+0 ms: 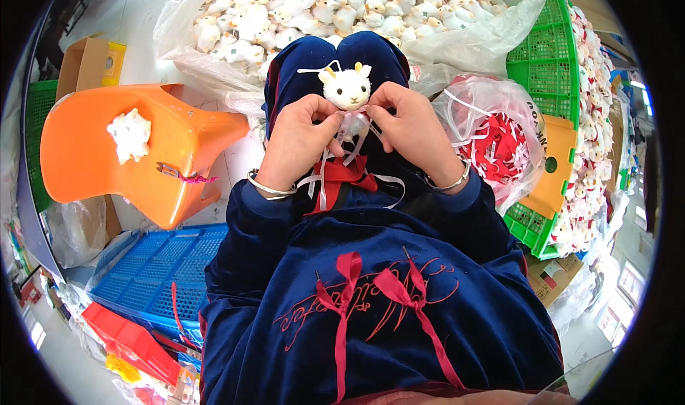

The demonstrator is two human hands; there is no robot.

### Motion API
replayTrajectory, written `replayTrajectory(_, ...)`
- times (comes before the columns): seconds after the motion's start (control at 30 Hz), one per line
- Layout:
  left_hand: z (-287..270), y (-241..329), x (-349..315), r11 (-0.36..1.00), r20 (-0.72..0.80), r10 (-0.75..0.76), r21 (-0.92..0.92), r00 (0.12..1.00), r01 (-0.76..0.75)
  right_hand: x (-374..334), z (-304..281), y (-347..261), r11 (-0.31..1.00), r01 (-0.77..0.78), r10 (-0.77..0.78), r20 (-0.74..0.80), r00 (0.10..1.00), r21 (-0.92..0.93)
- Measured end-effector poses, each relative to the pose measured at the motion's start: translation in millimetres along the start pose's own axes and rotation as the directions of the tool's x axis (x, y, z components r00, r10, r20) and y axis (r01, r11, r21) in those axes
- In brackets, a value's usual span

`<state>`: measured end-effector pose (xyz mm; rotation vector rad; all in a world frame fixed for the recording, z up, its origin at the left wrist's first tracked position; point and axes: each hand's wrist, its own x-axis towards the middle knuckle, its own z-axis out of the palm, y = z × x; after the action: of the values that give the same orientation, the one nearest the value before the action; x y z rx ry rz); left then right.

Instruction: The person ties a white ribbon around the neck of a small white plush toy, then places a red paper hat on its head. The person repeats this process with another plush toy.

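A small white plush goat (347, 88) with tan horns and a white hanging loop faces up between my hands, above my dark blue velvet lap. My left hand (302, 128) is closed in a pinch at the left of its neck. On the other side, my right hand (415, 122) also pinches at the neck. A thin pale ribbon (354, 111) seems to run between the fingertips, though they partly hide it. Red cloth pieces (345, 182) with white ribbons lie on my lap below the toy.
A big clear bag of plush toys (342, 9) lies ahead. At left, an orange stool (78, 141) bears another plush and small snips (168, 170). A bag of red pieces (496, 144) sits at right beside a green crate (546, 48). Blue crates (164, 269) stand at lower left.
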<state>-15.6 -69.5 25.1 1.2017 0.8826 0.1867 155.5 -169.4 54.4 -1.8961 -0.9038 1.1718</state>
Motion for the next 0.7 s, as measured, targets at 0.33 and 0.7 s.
replayTrajectory(0.33,3,-10,-3,0.991,0.0,-0.065,-0.121,0.998,0.065,-15,11,2,0.953,-0.171,0.172,0.02,0.985,0.25)
replayTrajectory(0.7,11,-24,8,0.974,-0.068,0.063,-0.212,0.996,-0.076,3,29,24,0.976,0.173,-0.143,-0.206,0.968,0.133)
